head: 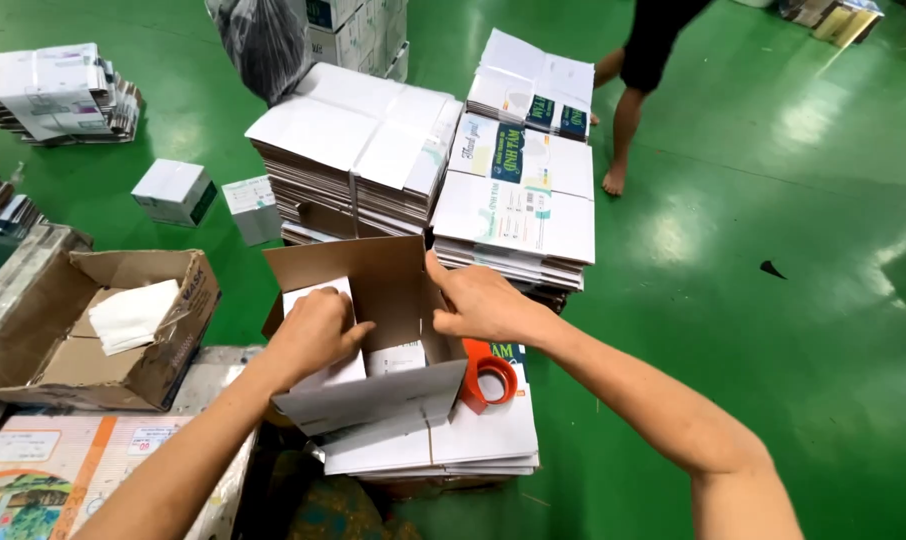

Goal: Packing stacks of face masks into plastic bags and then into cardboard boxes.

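An open cardboard carton, brown inside and white outside, sits on a low stack of flat white cartons in front of me. My left hand is inside the carton, fingers closed on a white flap or insert on its left side. My right hand grips the carton's right wall near the top edge. An orange tape dispenser lies on the flat stack just right of the carton, below my right wrist.
Tall stacks of flat white cartons and printed ones stand behind. A brown box holding white paper sits left. Small white boxes lie on the green floor. Another person's legs stand far right of the stacks.
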